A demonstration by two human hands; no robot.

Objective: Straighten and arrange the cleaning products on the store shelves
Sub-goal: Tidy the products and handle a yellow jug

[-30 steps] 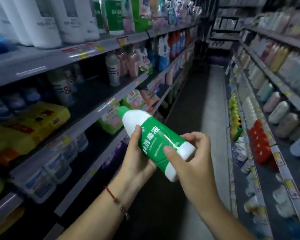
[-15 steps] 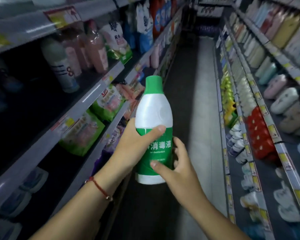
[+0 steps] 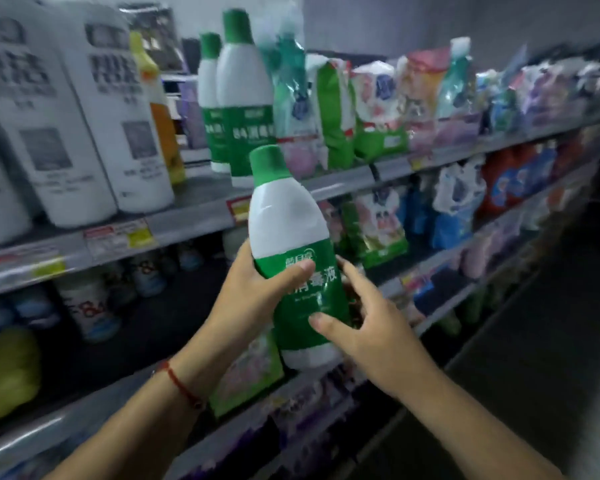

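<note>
A white disinfectant bottle [image 3: 291, 223] with a green cap and green label stands nearly upright in the air in front of the shelves. My left hand [image 3: 253, 299] grips its middle from the left, thumb across the label. My right hand [image 3: 371, 327] holds its lower right side, thumb on the label and fingers behind it. Two matching green-capped bottles [image 3: 243, 98] stand on the top shelf [image 3: 194, 216] just above and behind the held bottle.
Large white jugs [image 3: 94, 109] and an orange bottle [image 3: 161, 119] stand left on the top shelf. Green and pink detergent bags [image 3: 378, 109] fill the shelf to the right. Lower shelves hold bags, small bottles and a yellow pack [image 3: 7, 368]. The dark aisle floor [image 3: 551, 341] lies right.
The bottle went from lying tilted in both hands to upright. My view has swung from down the aisle to the left shelves, and the bottle now sits close below the top shelf.
</note>
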